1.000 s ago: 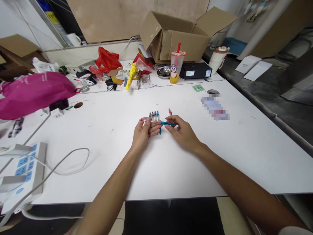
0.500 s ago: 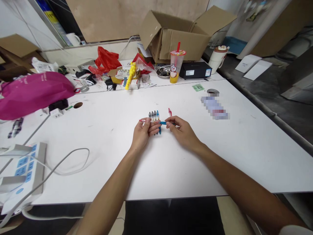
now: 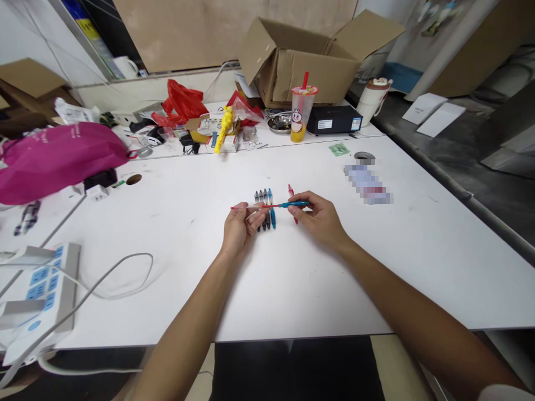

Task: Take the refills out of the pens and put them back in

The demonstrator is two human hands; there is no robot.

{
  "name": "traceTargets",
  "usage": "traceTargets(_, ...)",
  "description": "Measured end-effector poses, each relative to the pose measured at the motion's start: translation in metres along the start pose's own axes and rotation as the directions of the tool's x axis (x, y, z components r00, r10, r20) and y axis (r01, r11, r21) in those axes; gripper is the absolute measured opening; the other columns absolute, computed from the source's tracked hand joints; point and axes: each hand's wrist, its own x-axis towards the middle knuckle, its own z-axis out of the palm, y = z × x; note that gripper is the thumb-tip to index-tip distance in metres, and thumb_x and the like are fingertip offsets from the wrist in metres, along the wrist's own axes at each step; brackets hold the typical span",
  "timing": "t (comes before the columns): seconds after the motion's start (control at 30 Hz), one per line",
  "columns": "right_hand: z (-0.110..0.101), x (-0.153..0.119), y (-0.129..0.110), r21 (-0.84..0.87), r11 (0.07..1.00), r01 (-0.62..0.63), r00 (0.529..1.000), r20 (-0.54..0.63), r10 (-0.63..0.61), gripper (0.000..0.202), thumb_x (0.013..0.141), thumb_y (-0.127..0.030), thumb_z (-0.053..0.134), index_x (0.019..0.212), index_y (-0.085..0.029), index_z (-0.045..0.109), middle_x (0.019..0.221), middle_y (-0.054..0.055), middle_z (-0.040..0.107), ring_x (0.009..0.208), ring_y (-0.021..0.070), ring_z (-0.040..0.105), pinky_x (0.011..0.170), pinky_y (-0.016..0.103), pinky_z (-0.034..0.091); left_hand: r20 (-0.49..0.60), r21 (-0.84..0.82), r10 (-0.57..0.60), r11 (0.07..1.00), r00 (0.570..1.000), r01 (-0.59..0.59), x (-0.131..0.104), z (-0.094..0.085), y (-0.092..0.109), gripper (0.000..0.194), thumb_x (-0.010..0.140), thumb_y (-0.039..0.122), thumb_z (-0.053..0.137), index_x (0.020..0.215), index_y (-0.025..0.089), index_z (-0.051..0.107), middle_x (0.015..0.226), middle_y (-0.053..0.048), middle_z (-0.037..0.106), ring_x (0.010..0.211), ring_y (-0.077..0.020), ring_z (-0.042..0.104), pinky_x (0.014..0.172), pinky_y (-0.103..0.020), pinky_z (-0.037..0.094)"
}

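My left hand [image 3: 237, 229] pinches a clear pen barrel with a red end [image 3: 234, 208]. My right hand [image 3: 321, 223] grips a blue pen section [image 3: 286, 205] between thumb and fingers. A thin red refill [image 3: 272, 206] bridges the gap between the two parts, level above the table. Behind and under them, several black pens [image 3: 261, 194] and a blue pen [image 3: 273, 219] lie side by side, partly covered by my left fingers. A red pen [image 3: 291, 190] lies apart, partly hidden by my right hand.
On the white table [image 3: 175, 278] stand a power strip [image 3: 62, 278] with a looping cable at left and a magenta bag [image 3: 62, 156]. At the back are a drink cup [image 3: 301, 114], a black box [image 3: 334, 120] and an open cardboard box [image 3: 317, 72]. A tape roll [image 3: 364, 156] lies at right.
My hands have drawn apart, the right one moving right with the blue section and the left one slightly left with the barrel. A red refill now shows between them.
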Motion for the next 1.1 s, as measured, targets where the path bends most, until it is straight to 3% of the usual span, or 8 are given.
traceTargets(0.2,-0.016,0.008,-0.002,0.074,0.997,-0.031,0.996,-0.075,0.037,0.023,0.083,-0.039,0.075,0.095,-0.021,0.068,0.092,0.006,0.070,0.080,0.0177,0.063,0.070,0.033,0.050,-0.083,-0.039,0.048,0.998,0.995,-0.051,0.003,-0.002,0.006,0.014,0.105,0.019,0.041,0.092,0.017,0.048,0.098,-0.014,0.076,0.082,-0.0160,0.078,0.073,-0.022,0.060)
traceTargets(0.33,-0.017,0.010,0.006,0.170,0.978,-0.117,0.993,-0.011,0.121,0.028,0.082,-0.040,0.075,0.095,-0.022,0.059,0.090,0.004,0.069,0.073,0.0151,0.060,0.063,0.030,0.045,-0.056,-0.009,0.085,0.996,0.995,-0.086,0.004,-0.003,0.005,0.009,0.104,0.022,0.045,0.096,0.019,0.047,0.098,-0.012,0.076,0.082,-0.0161,0.078,0.072,-0.022,0.059)
traceTargets(0.43,-0.012,0.008,0.011,0.202,0.964,-0.175,0.984,0.061,0.166,0.027,0.087,-0.042,0.067,0.103,-0.024,0.055,0.081,-0.002,0.060,0.063,0.0122,0.051,0.058,0.028,0.039,0.005,0.028,0.098,0.995,0.995,-0.098,0.002,-0.003,0.003,0.009,0.104,0.026,0.048,0.097,0.020,0.047,0.099,-0.011,0.076,0.084,-0.0163,0.078,0.072,-0.023,0.060)
traceTargets(0.53,-0.007,0.004,0.011,0.090,0.973,-0.210,0.970,0.139,0.197,0.028,0.093,-0.049,0.060,0.105,-0.023,0.061,0.074,-0.004,0.050,0.061,0.0126,0.042,0.058,0.029,0.035,0.062,0.061,0.118,0.991,0.991,-0.121,-0.001,-0.002,0.000,0.011,0.104,0.030,0.049,0.097,0.021,0.047,0.100,-0.010,0.076,0.085,-0.0165,0.077,0.072,-0.023,0.059)
traceTargets(0.67,-0.003,0.001,0.009,-0.077,0.978,-0.196,0.967,0.150,0.206,0.036,0.092,-0.056,0.060,0.090,-0.021,0.067,0.074,-0.001,0.050,0.068,0.0149,0.043,0.063,0.031,0.033,0.125,0.106,0.146,0.981,0.981,-0.160,-0.002,-0.001,-0.003,0.017,0.101,0.037,0.055,0.100,0.023,0.047,0.101,-0.008,0.076,0.084,-0.0168,0.077,0.070,-0.023,0.059)
traceTargets(0.9,-0.002,0.000,0.009,-0.085,0.980,-0.182,0.974,0.123,0.192,0.038,0.092,-0.056,0.060,0.090,-0.020,0.071,0.074,0.000,0.051,0.069,0.0156,0.044,0.063,0.031,0.034,0.145,0.139,0.155,0.975,0.977,-0.176,-0.003,-0.001,-0.004,0.025,0.097,0.044,0.062,0.099,0.023,0.048,0.102,-0.008,0.076,0.085,-0.0164,0.077,0.071,-0.024,0.060)
traceTargets(1.1,-0.004,0.000,0.007,-0.105,0.982,-0.156,0.981,0.098,0.167,0.039,0.090,-0.056,0.061,0.085,-0.020,0.072,0.071,0.000,0.053,0.066,0.0151,0.043,0.061,0.031,0.034,0.124,0.143,0.164,0.973,0.979,-0.181,-0.002,-0.002,-0.003,0.021,0.098,0.040,0.061,0.102,0.022,0.051,0.102,-0.009,0.077,0.085,-0.0157,0.076,0.071,-0.025,0.060)
